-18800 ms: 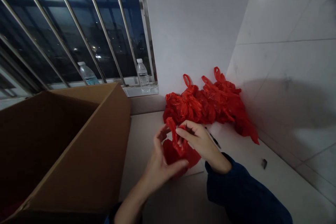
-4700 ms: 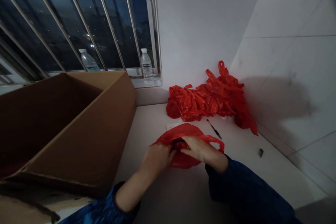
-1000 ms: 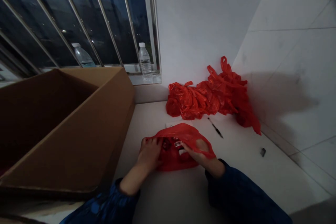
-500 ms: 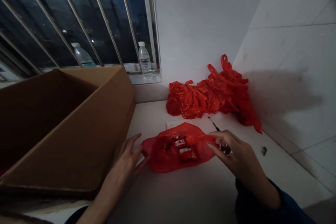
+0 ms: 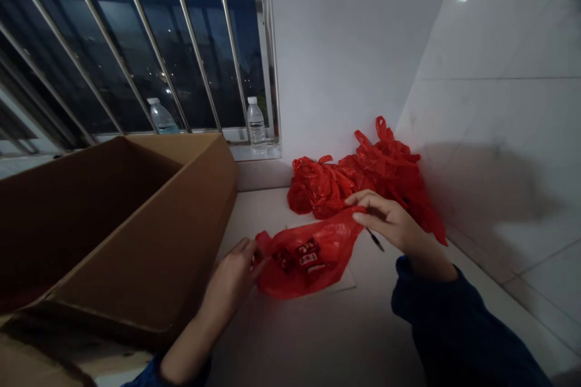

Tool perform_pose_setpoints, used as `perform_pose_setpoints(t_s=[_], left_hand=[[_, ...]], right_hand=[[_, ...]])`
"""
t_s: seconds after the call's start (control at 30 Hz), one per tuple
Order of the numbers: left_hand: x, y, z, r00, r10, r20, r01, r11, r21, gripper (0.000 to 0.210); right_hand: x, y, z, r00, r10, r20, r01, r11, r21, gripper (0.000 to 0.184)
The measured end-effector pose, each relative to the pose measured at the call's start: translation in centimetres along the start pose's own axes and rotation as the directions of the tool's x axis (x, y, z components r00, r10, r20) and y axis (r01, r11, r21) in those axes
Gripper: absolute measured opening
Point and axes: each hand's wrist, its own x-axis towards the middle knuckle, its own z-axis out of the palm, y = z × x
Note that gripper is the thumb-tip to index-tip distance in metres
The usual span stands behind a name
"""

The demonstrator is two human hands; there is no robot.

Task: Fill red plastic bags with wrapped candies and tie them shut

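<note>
Left hand (image 5: 232, 271) and right hand (image 5: 393, 224) both have fingers pinching a red bag (image 5: 334, 248), basically dead centre over the table (image 5: 247, 211). Cardboard box (image 5: 181, 236) hogs 9 o'clock, bag pile (image 5: 363, 169) at 1, half-hidden pen (image 5: 376, 242) at 2.

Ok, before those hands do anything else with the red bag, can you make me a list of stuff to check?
1. Right hand has the red bag: ok, it pinches the top right end.
2. Left hand has the bag too: ok, its fingers are on the left end.
3. Little packets are in the bag: ok, some show.
4. Bag tied up: not ok, the ends are held apart and no knot shows.
5. Pen not touching the bag: cannot tell, fingers cover one end.
6. Cardboard box open on top: ok.
</note>
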Motion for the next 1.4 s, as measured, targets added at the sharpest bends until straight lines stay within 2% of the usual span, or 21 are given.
perform_pose_setpoints(t_s=[0.07,0.17,0.23,0.27,0.37,0.47,0.53,0.6,0.67,0.7,0.73,0.8,0.83,0.9,0.97,1.03,1.1,1.17,1.27,1.33,1.4], left_hand=[[0.8,0.7,-1.9,0.976,0.015,-0.217,-0.046,0.989,-0.142,0.012],[2.0,2.3,-5.3,0.881,-0.015,-0.472,-0.126,0.956,-0.264,0.018],[2.9,3.3,-6.9,0.836,-0.025,-0.547,-0.142,0.955,-0.261,0.021],[3.4,3.6,-7.4,0.834,-0.014,-0.551,-0.148,0.957,-0.249,0.022],[4.4,3.7,-7.4,0.883,0.04,-0.467,-0.16,0.962,-0.22,0.028],[4.2,3.1,-6.6,0.916,0.051,-0.397,-0.14,0.97,-0.197,0.031],[3.5,3.1,-6.4,0.906,0.03,-0.422,-0.103,0.983,-0.152,0.031],[2.6,3.6,-6.4,0.87,0.032,-0.491,-0.069,0.996,-0.057,0.029],[1.8,4.4,-6.6,0.862,0.099,-0.497,-0.068,0.994,0.081,0.027],[1.5,4.7,-6.5,0.887,0.144,-0.439,-0.085,0.985,0.153,0.025],[1.3,5.0,-6.4,0.926,0.17,-0.336,-0.098,0.97,0.22,0.024],[1.0,5.1,-5.9,0.991,0.11,-0.071,-0.079,0.936,0.344,0.024],[0.9,4.9,-5.5,0.998,0.041,0.039,-0.054,0.915,0.4,0.024],[0.7,4.1,-4.6,0.984,-0.084,0.158,-0.004,0.873,0.488,0.02],[0.4,3.3,-3.9,0.973,-0.127,0.192,0.004,0.842,0.539,0.019],[0.0,2.7,-3.6,0.963,-0.152,0.222,0.003,0.832,0.555,0.032],[-0.1,2.3,-4.0,0.944,-0.183,0.276,0.015,0.856,0.516,0.044],[0.0,1.9,-5.0,0.941,-0.171,0.293,0.041,0.915,0.402,0.047],[0.5,0.8,-6.8,0.984,-0.069,0.166,0.052,0.993,0.108,0.045],[0.9,0.1,-7.5,0.997,-0.03,0.072,0.036,0.995,-0.091,0.053],[1.1,-0.3,-7.7,0.997,-0.03,0.069,0.041,0.986,-0.164,0.059]], right_hand=[[1.4,0.4,1.0,0.987,0.039,-0.156,0.003,0.965,0.262,0.018],[2.9,0.7,2.8,0.955,0.066,-0.289,0.1,0.846,0.523,0.017],[3.4,0.7,3.6,0.945,0.066,-0.321,0.148,0.789,0.596,0.013],[3.6,0.6,3.9,0.943,0.068,-0.327,0.161,0.767,0.622,0.012],[3.7,0.5,4.3,0.945,0.088,-0.314,0.156,0.723,0.673,0.015],[3.6,0.5,4.3,0.955,0.106,-0.278,0.112,0.738,0.665,0.018],[3.5,0.5,4.6,0.96,0.104,-0.261,0.094,0.758,0.645,0.02],[3.4,0.3,4.9,0.962,0.094,-0.255,0.094,0.765,0.637,0.021],[3.1,0.0,5.3,0.969,0.076,-0.234,0.093,0.768,0.633,0.02],[3.0,-0.3,5.5,0.974,0.066,-0.218,0.089,0.77,0.631,0.019],[2.9,-0.5,5.7,0.978,0.057,-0.203,0.085,0.774,0.628,0.018],[2.6,-0.9,5.9,0.983,0.05,-0.177,0.072,0.784,0.617,0.018],[2.5,-1.0,6.0,0.984,0.051,-0.172,0.066,0.789,0.611,0.017],[2.4,-1.1,6.2,0.985,0.059,-0.165,0.053,0.797,0.602,0.018],[2.3,-1.0,6.3,0.986,0.068,-0.153,0.038,0.798,0.601,0.019],[2.4,-0.9,6.4,0.986,0.073,-0.147,0.03,0.801,0.597,0.02],[2.5,-0.8,6.5,0.984,0.077,-0.158,0.03,0.812,0.583,0.02],[2.6,-0.6,6.4,0.977,0.086,-0.196,0.04,0.827,0.561,0.019],[2.9,-0.2,6.2,0.953,0.107,-0.283,0.074,0.826,0.559,0.018],[3.2,0.1,5.9,0.933,0.116,-0.342,0.11,0.811,0.575,0.017],[3.4,0.3,5.7,0.916,0.123,-0.382,0.133,0.804,0.579,0.015]])
